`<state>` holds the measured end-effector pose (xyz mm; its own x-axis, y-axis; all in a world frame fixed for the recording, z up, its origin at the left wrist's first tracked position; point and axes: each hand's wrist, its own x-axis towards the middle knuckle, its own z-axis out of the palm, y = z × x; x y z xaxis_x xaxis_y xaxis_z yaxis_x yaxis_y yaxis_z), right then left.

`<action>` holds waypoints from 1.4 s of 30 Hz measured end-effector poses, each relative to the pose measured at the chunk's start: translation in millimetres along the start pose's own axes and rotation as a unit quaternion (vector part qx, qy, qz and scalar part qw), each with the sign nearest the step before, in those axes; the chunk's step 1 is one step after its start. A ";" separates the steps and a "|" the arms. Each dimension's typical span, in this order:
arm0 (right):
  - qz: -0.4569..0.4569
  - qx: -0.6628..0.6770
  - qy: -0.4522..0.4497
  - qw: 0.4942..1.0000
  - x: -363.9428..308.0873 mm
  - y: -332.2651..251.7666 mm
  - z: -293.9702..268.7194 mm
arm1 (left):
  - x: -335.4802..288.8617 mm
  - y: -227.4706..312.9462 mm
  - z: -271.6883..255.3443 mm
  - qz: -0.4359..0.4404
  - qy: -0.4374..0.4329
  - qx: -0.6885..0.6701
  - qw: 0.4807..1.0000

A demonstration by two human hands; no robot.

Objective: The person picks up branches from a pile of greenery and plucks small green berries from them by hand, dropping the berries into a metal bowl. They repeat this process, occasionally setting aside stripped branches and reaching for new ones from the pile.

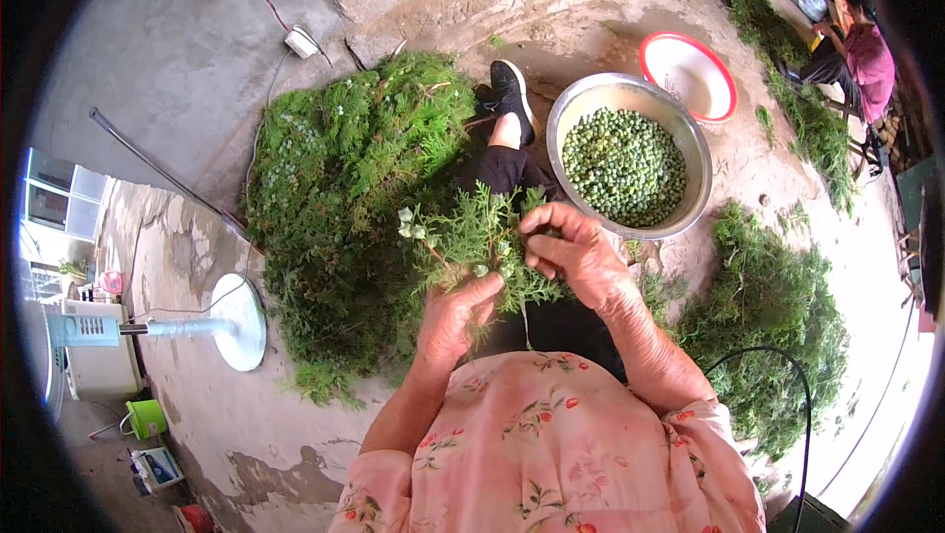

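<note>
My left hand [455, 318] is closed around the lower stem of a leafy evergreen sprig [471, 238], held up over my lap. Pale bluish-green cones show at its tips and near my thumb. At the sprig's right side, my right hand [581, 255] has its fingers curled in a pinch; whatever lies between them is hidden. Just beyond that hand, a wide metal basin [696, 144] holds a heap of small round green cones [624, 164]. To the left spreads a large pile of evergreen branches [345, 188], some with cones on them.
A red-rimmed white basin [730, 80] stands past the metal one. More branches [768, 316] lie at the right. Another person [866, 65] sits at the far right beside greenery. At the left are a fan's round base [239, 321], a metal rod [162, 174] and a green bucket [147, 419].
</note>
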<state>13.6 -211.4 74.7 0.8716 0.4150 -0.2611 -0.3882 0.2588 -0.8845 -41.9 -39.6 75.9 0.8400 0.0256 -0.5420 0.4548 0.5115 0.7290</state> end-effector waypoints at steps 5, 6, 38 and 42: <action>-0.051 -0.025 -0.042 0.998 0.7 10.0 6.1 | 1.6 -3.6 -1.4 -0.018 -0.026 0.006 0.999; -0.061 -0.043 -0.042 0.996 0.7 10.8 5.5 | 0.9 -3.4 0.0 -0.018 -0.030 0.003 0.999; 0.041 0.390 -0.008 0.920 -14.9 23.4 7.0 | 7.0 -19.6 -10.4 -0.032 -0.093 -0.044 0.994; -0.038 0.376 0.015 0.926 -9.5 20.1 -5.1 | 8.7 -17.8 -10.8 -0.017 -0.024 -0.085 0.996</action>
<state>-0.9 -214.6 57.4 0.9081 0.3493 -0.2308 -0.4149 0.8246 -0.3846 -45.9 -39.3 53.6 0.8395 -0.0335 -0.5423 0.4307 0.6495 0.6266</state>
